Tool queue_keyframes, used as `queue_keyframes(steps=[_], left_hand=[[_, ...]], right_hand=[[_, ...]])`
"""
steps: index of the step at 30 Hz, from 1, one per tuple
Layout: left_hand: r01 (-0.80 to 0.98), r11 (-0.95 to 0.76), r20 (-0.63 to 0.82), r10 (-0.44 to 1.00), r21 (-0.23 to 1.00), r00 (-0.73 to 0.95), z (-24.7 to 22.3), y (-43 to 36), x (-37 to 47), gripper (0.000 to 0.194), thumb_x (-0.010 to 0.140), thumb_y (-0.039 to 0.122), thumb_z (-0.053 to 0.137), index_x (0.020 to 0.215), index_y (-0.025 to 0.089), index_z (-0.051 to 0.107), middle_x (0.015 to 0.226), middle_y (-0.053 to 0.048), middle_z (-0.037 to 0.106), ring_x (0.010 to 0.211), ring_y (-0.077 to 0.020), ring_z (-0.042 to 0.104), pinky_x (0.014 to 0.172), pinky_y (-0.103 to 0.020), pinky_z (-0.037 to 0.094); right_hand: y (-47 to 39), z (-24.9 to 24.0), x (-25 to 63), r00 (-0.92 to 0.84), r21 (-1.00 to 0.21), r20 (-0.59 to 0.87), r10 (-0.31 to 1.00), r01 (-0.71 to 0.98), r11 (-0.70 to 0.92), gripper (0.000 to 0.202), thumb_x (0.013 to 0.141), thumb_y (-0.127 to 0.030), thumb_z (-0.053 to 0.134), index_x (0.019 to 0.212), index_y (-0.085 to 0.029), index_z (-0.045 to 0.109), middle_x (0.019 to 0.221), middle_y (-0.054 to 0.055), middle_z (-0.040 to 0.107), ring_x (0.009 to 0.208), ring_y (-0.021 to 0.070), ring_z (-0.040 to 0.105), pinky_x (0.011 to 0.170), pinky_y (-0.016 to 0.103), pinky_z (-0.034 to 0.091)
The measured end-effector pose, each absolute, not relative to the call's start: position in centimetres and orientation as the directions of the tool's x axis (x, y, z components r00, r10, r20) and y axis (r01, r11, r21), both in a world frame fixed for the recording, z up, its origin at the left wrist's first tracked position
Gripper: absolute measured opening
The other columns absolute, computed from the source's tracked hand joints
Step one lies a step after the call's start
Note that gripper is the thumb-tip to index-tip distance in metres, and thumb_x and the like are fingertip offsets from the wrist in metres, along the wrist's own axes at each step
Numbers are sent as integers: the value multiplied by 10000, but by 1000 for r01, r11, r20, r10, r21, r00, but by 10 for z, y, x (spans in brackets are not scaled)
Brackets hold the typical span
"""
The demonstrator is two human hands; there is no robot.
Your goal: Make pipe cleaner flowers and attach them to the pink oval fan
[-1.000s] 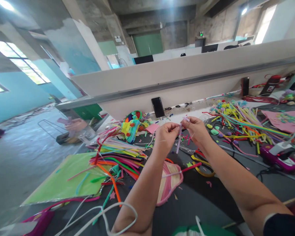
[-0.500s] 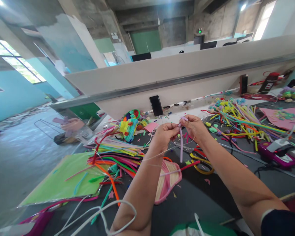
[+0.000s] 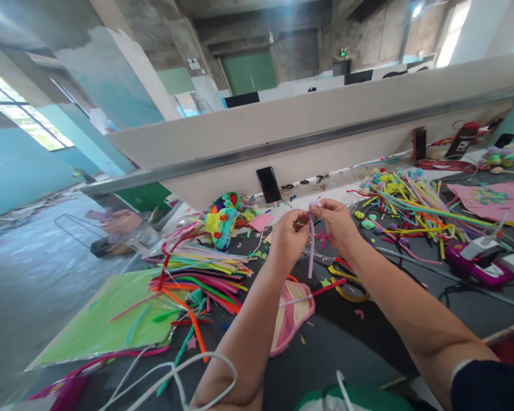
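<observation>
Landmark: striped pad (image 3: 292,319), lying on the dark worktop (image 3: 346,342). Lilac stem (image 3: 311,251) is hanging beyond it, up in the air, long tail pointing down. Right hand (image 3: 336,220): fingers are pinching the small bunched top of the stem. Left hand (image 3: 290,234): fingers are bunching close against the stem just under that top; can't tell if they're actually clamping.

Handling, my read: right pinch should be doing the anchoring, light enough that the fuzz isn't flattening. Left should be working right beside the pinch, bending in small turns, since a long lever is probably kinking the stem. Tail should be hanging free, or it's likely twisting along and loosening the top. Watch sharp cut ends near fingertips.

Edges: near worktop edge (image 3: 394,381) is running to the right of and nearer than the pad. Scissors (image 3: 351,294) are sitting right of the pad, under the right forearm. Stem bundle (image 3: 214,260) is crowding left of it. White cable (image 3: 229,365) is looping left of it, overlapping the left forearm in view; can't tell if touching. Best room: lifting straight up, or swinging right of the pad above scissors height, elbows riding high.
</observation>
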State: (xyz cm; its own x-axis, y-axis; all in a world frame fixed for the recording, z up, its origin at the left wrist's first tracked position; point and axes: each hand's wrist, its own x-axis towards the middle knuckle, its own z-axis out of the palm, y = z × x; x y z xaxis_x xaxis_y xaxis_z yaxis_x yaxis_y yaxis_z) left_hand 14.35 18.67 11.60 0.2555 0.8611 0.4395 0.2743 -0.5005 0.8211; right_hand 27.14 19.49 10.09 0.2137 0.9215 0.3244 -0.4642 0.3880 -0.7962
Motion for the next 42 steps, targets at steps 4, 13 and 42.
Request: queue_keyframes(steps=[4, 13, 42], left_hand=[[513, -650, 659, 725, 561, 198, 109, 187, 144, 105, 773, 164, 585, 859, 177, 645, 844, -44, 646, 783, -161, 590, 730, -274, 463], [152, -425, 411, 904, 892, 115, 111, 187, 148, 161, 744, 317, 657, 744, 156, 657, 624, 3, 610, 543, -102, 509, 537, -220, 395], [621, -741, 836, 491, 254, 245, 83, 194, 148, 262, 909, 199, 432, 1057, 146, 642, 1014, -127, 654, 997, -192, 585, 908, -323, 445]], right_hand=[[189, 103, 265, 243, -799, 280, 929, -477, 366, 240, 571, -270, 780, 533, -177, 563, 554, -52, 527, 579, 96, 443, 616, 253, 343], [191, 99, 260, 249, -770, 279, 927, -519, 371, 231, 548, -267, 783, 542, -183, 568, 554, -53, 537, 568, 92, 439, 614, 248, 353], [188, 100, 257, 325, -771, 213, 921, -523, 363, 258, 570, -300, 767, 531, -180, 542, 541, -44, 524, 555, 91, 432, 604, 261, 350]])
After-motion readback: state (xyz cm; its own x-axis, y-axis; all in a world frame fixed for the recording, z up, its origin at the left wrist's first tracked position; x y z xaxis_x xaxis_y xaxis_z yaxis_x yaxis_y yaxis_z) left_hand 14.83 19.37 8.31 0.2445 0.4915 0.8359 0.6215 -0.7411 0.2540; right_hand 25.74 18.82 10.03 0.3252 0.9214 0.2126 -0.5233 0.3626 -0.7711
